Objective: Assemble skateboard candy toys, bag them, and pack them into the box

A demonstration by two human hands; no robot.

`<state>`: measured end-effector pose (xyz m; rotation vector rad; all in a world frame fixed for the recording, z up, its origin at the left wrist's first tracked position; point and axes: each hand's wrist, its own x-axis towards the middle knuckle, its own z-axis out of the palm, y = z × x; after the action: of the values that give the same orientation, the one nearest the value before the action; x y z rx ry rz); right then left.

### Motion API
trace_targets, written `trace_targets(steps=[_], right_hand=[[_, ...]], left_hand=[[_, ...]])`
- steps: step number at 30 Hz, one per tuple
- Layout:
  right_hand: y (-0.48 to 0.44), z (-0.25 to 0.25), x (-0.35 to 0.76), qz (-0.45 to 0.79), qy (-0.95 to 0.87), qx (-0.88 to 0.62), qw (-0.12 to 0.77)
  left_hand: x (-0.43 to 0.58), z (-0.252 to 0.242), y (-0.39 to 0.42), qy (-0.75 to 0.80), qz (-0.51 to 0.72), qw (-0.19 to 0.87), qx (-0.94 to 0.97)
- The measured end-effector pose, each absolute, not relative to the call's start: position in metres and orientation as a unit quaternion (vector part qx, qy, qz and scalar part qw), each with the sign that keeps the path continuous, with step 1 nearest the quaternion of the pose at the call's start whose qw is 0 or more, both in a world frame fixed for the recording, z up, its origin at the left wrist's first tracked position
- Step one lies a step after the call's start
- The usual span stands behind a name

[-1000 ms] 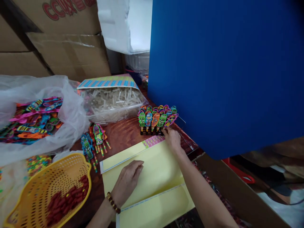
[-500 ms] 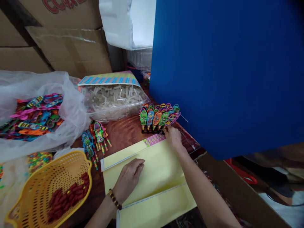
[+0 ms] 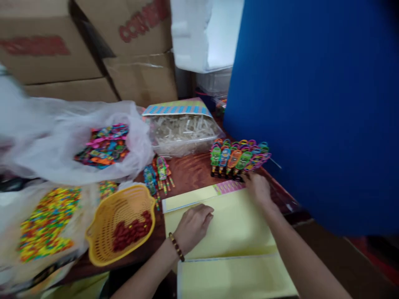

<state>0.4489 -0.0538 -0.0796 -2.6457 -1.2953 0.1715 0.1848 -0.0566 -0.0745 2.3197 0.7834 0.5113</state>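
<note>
My right hand [image 3: 259,189] is at the rack [image 3: 225,176], left hand [image 3: 192,226] near the card's [image 3: 238,222] left edge. I can't tell either grip.

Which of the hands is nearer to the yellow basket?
Left. The left hand is over the yellow card, just right of the basket; the right hand is farther off, at the black rack.

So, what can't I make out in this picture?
All in head view:
Right hand: blur hides its exact grip at the black rack.
Left hand: its back hides the palm.
Rear toy skateboards: sticks hidden by the front row.
Carton lettering: too blurred to read fully.
Yellow card: cut off by the bottom edge.
</note>
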Motion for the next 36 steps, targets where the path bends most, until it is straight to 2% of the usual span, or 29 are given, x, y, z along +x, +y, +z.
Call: trace_targets(steps=[3,5,11,16,21,24,28,31,34,36], right_hand=[[-0.055,-0.083,0.454,0.045,-0.450,-0.885,0.111],[-0.058,-0.084,0.455,0.036,-0.461,-0.878,0.125],[-0.073,-0.077,0.447,0.048,-0.437,-0.886,0.148],[-0.087,-0.083,0.440,0.073,-0.442,-0.870,0.204],[-0.081,-0.092,0.422,0.134,-0.574,-0.760,0.272],[-0.065,-0.092,0.404,0.143,-0.644,-0.708,0.252],[-0.048,-0.091,0.389,0.148,-0.670,-0.706,0.174],[-0.045,-0.091,0.389,0.156,-0.673,-0.708,0.148],[-0.045,-0.091,0.391,0.151,-0.678,-0.704,0.150],[-0.044,-0.091,0.392,0.148,-0.682,-0.701,0.146]], left_hand=[[0.166,-0.047,-0.030,0.388,0.116,0.163,0.900],[0.151,-0.028,-0.006,0.468,0.017,0.052,0.882],[0.128,-0.015,0.049,0.562,-0.040,-0.032,0.826],[0.137,-0.033,0.060,0.570,-0.078,-0.030,0.818],[0.148,-0.041,0.063,0.589,-0.096,-0.023,0.802],[0.149,-0.039,0.062,0.602,-0.091,-0.024,0.793],[0.143,-0.026,0.062,0.621,-0.080,-0.030,0.779],[0.138,-0.010,0.057,0.627,-0.045,-0.035,0.777],[0.140,-0.003,0.041,0.598,0.081,0.039,0.796],[0.149,-0.010,0.023,0.553,0.184,0.186,0.791]])
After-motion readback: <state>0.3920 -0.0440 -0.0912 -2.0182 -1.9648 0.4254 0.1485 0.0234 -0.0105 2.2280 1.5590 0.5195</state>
